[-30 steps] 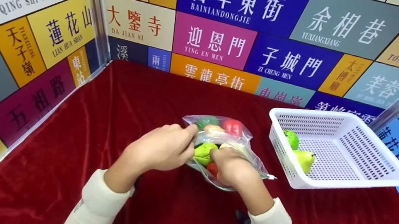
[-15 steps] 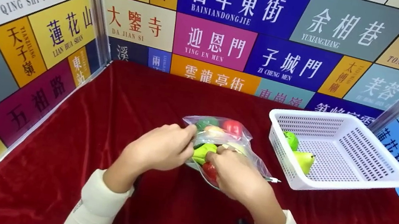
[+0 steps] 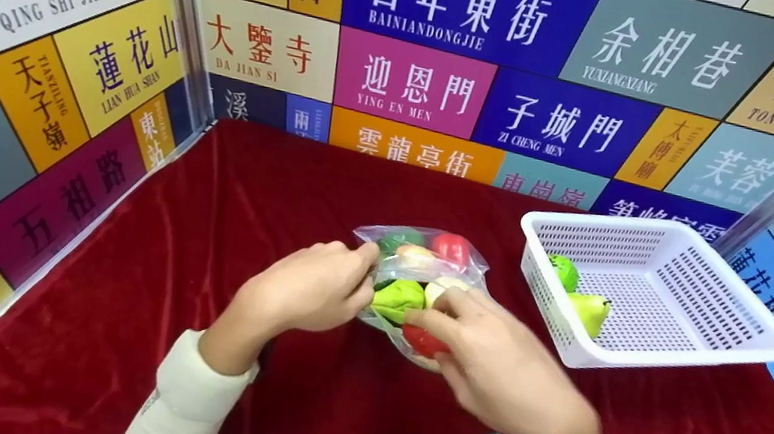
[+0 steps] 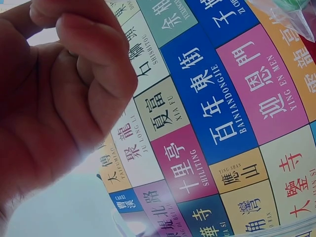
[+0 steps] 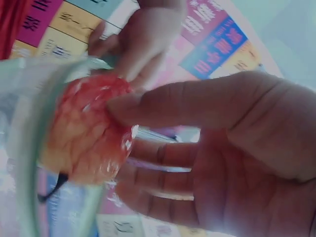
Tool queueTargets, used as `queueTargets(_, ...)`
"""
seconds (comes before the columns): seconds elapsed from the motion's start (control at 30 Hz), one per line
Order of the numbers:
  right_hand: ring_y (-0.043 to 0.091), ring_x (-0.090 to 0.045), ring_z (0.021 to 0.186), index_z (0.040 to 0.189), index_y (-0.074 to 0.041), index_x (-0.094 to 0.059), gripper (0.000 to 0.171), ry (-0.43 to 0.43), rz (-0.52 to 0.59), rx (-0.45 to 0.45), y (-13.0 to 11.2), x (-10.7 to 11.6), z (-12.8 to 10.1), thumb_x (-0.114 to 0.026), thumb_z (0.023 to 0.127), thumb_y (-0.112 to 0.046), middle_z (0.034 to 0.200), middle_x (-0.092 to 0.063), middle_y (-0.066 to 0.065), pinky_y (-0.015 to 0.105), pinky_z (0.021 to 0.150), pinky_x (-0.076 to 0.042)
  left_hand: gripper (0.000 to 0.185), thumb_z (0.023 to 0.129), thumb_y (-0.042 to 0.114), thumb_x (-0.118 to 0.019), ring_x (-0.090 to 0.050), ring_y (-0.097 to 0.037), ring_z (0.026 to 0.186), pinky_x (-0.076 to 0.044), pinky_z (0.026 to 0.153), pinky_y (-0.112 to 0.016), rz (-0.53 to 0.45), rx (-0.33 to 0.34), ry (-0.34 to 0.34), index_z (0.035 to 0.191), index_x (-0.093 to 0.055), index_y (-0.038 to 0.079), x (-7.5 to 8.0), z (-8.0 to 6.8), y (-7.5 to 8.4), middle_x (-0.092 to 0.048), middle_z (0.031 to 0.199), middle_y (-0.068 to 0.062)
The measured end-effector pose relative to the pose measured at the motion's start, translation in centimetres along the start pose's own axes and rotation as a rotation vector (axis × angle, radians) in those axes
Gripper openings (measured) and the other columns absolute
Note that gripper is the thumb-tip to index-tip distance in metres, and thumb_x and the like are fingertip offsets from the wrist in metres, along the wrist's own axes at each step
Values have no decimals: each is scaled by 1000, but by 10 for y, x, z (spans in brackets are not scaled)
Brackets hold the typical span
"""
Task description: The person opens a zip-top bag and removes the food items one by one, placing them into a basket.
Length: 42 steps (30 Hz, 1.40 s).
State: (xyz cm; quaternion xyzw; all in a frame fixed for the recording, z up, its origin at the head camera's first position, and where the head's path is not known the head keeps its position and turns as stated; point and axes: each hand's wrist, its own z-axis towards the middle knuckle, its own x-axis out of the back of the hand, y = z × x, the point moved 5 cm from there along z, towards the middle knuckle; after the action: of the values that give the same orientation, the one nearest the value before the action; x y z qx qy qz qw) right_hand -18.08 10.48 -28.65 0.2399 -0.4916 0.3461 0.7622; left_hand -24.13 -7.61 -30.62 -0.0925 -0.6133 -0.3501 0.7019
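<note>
The red fruit (image 3: 424, 341) sits pinched in my right hand (image 3: 509, 374) at the bag (image 3: 425, 268) mouth, basket (image 3: 738, 357) at two o'clock, my left hand (image 3: 316, 287) gripping the bag's edge; the slick plastic may snag it loose.

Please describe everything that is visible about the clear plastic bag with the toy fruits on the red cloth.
The plastic bag is thin, transparent and crinkled, and lies on the red cloth left of the white basket. Through it show green, red and pale toy fruits. The left hand pinches its left edge near the mouth, which faces the person. The right hand grips a red fruit at the mouth; the right wrist view shows the thumb and fingers around it at the bag's rim.
</note>
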Motion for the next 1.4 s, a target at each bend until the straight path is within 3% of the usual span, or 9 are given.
queueTargets(0.1,14,-58,94,117,-21,-71,45,94,45,18,7,21,-8,-76,77,-1,105,-62,0,32,81,-52,13,97,18,-52,-48,-19,55,-43,53,-34,-3,-3,2,93,-54,6,0,0,0,-44,63,-2)
queueTargets(0.23,16,-63,102,118,-20,-72,48,177,18,-21,28,48,-20,-80,76,2,113,-66,2,36,83,-57,11,97,17,-50,-45,-17,54,-41,52,-32,-11,3,-7,92,-53,8,0,0,0,-43,63,0)
queueTargets(0.33,19,-64,101,118,-21,-72,49,156,-44,-92,49,62,-24,-82,76,1,112,-66,2,40,83,-57,11,97,17,-50,-44,-16,53,-41,52,-31,-17,5,-12,92,-53,8,1,0,0,-43,62,0)
queueTargets(0.47,23,-62,95,116,-20,-72,42,36,-112,-193,82,68,-27,-78,80,0,107,-66,5,45,79,-56,11,98,17,-50,-46,-16,53,-41,51,-31,-21,10,-16,93,-54,8,1,-1,0,-44,63,-1)
queueTargets(0.63,29,-61,92,111,-14,-66,37,-199,-147,-343,128,57,-35,-72,79,4,104,-65,9,50,78,-54,12,98,18,-50,-47,-16,54,-41,52,-31,-17,17,-26,94,-54,8,0,-1,-1,-45,63,-1)
queueTargets(0.77,29,-60,85,106,-11,-60,37,-325,-147,-438,163,40,-48,-76,76,4,101,-65,11,46,71,-54,12,99,18,-51,-48,-17,55,-42,53,-31,-16,15,-28,96,-55,8,0,-1,0,-46,64,-2)
queueTargets(0.93,28,-57,77,101,-7,-61,29,-391,-129,-508,196,18,-64,-73,76,3,93,-66,13,38,65,-49,13,99,19,-52,-48,-17,56,-43,54,-31,-15,9,-38,97,-55,6,-1,-1,0,-47,64,-3)
queueTargets(1.03,27,-57,75,100,-5,-64,27,-414,-141,-504,208,6,-70,-71,75,3,90,-66,13,38,63,-49,14,99,20,-52,-49,-18,56,-43,54,-31,-12,7,-40,97,-55,6,-1,-1,0,-47,64,-3)
queueTargets(1.4,26,-53,67,94,-5,-65,23,-498,-141,-445,220,-26,-80,-70,73,3,74,-59,9,37,61,-43,14,99,19,-52,-47,-19,55,-42,54,-33,-2,4,-33,93,-54,6,1,-2,0,-44,63,-2)
